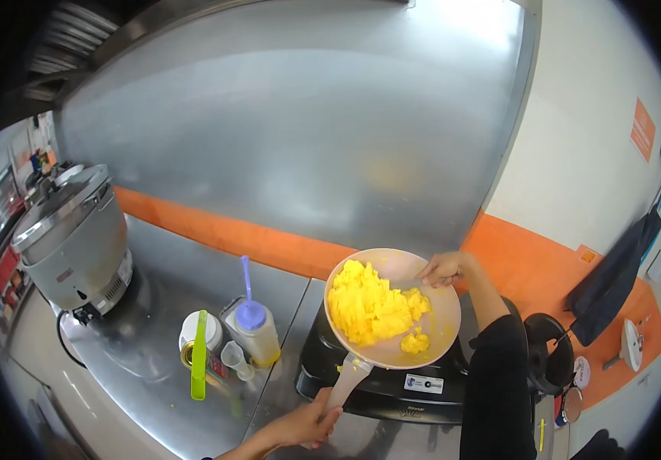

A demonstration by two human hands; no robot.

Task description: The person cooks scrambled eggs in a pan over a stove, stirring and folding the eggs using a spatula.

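Note:
My left hand (314, 420) is wrapped round the handle of a light-coloured frying pan (444, 326), which is tilted above a black portable stove (380, 399). Bright yellow scrambled eggs (369, 303) lie heaped on the pan's left side, with a smaller clump nearer the front. At the pan's far right rim, my right hand (444, 268) is closed on a greyish spatula (407, 284). Its blade is hard to make out against the pan and reaches toward the eggs.
Left of the stove stand a purple-topped squeeze bottle (254, 326), a small clear plastic cup (235, 356) and a lime-green utensil (199, 356) lying across containers. A large rice cooker (73, 245) sits further left. Black pans (549, 349) are at the right, below a hanging dark apron (614, 276).

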